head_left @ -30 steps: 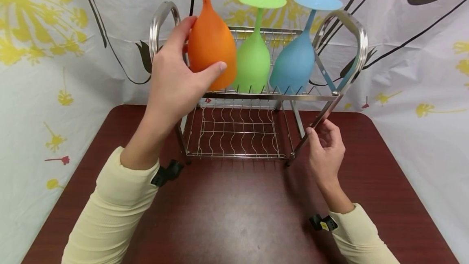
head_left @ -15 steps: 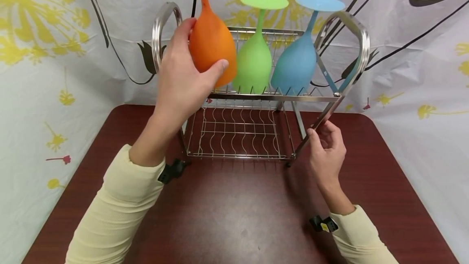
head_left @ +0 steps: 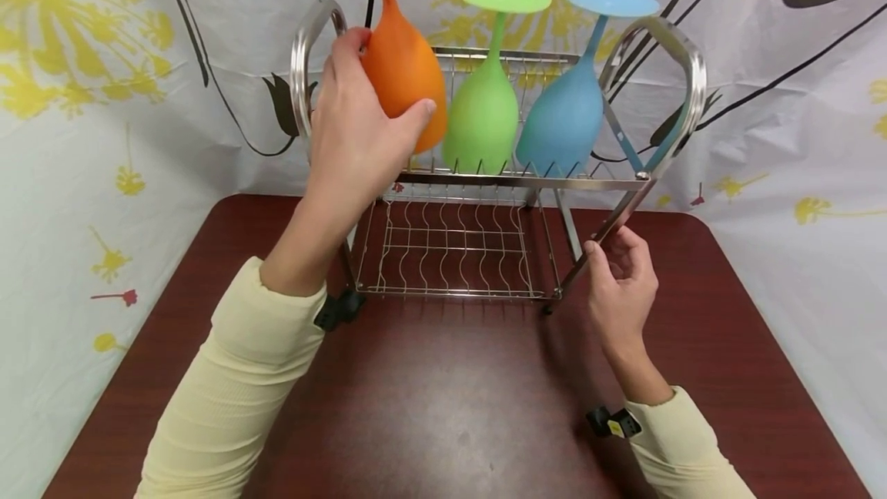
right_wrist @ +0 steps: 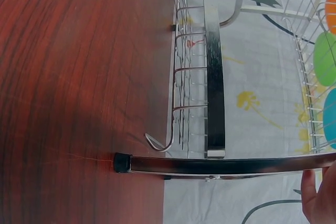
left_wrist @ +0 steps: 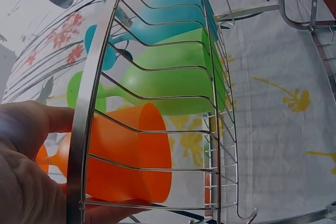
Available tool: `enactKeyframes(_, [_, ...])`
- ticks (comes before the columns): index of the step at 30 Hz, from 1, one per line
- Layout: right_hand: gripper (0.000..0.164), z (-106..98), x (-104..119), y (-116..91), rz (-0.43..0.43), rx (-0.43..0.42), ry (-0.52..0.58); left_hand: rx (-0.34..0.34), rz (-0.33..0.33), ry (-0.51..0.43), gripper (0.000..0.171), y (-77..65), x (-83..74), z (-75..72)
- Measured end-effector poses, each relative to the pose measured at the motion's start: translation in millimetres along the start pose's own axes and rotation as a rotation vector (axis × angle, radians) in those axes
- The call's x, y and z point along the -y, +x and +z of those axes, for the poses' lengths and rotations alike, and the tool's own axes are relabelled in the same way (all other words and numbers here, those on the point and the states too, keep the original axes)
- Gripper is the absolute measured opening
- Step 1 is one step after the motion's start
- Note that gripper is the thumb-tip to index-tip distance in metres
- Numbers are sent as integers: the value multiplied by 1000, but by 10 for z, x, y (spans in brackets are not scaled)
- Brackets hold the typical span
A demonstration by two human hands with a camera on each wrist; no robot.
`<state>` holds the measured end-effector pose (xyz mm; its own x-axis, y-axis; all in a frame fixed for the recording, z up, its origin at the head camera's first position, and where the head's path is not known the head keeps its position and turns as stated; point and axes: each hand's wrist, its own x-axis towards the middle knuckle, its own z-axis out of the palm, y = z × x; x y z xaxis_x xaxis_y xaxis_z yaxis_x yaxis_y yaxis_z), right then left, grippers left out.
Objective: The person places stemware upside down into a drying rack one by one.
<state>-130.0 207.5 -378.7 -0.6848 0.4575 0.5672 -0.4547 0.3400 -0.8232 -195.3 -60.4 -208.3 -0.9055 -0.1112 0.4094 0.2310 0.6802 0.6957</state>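
An orange plastic wine glass [head_left: 404, 72], upside down, is held by my left hand [head_left: 360, 129] at the left end of the rack's upper tier. Fingers and thumb wrap its bowl. In the left wrist view the orange bowl [left_wrist: 128, 156] sits behind the tier's wires, its rim apart from the tier floor. Beside it, a green wine glass [head_left: 483, 110] and a blue wine glass [head_left: 563, 114] stand upside down in the tier. Low on the right, my right hand [head_left: 624, 283] pinches the metal dish rack's leg [right_wrist: 262, 165] between thumb and fingers.
The two-tier metal dish rack [head_left: 527, 182] has a wire lower tier [head_left: 453, 249]. It stands on a dark red-brown table [head_left: 443, 399]. A white cloth with yellow flowers [head_left: 76, 137] hangs behind and at both sides.
My left hand and the orange wine glass have risen slightly, so the glass's rim is farther above the tier's front bar. The right hand keeps its hold on the rack leg.
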Motion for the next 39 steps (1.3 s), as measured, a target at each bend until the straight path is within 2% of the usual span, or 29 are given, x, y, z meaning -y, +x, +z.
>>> enactKeyframes(6, [27,5,-1,8,-5,-2,3,36,-46,60,78,53,-27,23])
enactKeyframes(13, [28,-24,-140,26,11,-4,-5,72,-45,112,78,89,-26,44])
enactKeyframes(20, [29,-56,-314,55,19,-15,-19,91,-42,129,77,101,-35,64])
enactKeyframes(26, [30,-56,-309,47,24,-12,-31,123,-56,151,78,115,-23,100])
enactKeyframes(34, [31,-54,-323,41,10,-10,-45,128,-36,161,76,116,-7,113])
enactKeyframes(39, [32,-62,-333,38,8,-14,-49,156,-54,154,78,120,-5,126])
